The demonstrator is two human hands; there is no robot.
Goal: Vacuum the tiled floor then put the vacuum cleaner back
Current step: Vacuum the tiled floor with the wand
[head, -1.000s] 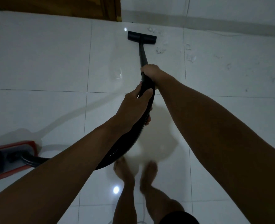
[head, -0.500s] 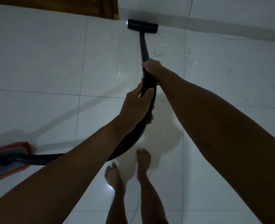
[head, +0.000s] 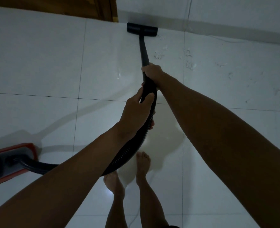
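A black vacuum wand (head: 143, 50) runs from my hands to its flat floor head (head: 142, 29), which lies against the base of the far wall. My right hand (head: 152, 73) grips the wand's upper end. Just behind it, my left hand (head: 136, 112) is closed round the handle where the ribbed black hose (head: 126, 155) begins. The hose curves down and left to the red and grey vacuum body (head: 12, 162) on the white tiled floor (head: 37, 63). Pale bits of debris (head: 191, 65) are scattered on the tiles right of the wand.
A wooden door frame (head: 80, 7) stands at the top left beside the white wall (head: 234, 17). A thin cable (head: 189, 10) hangs down the wall and trails along the floor. My bare feet (head: 142, 163) stand below my hands.
The floor head slid forward from the open tile up to the foot of the wall. My feet stepped forward, and the vacuum body sits closer in at the lower left.
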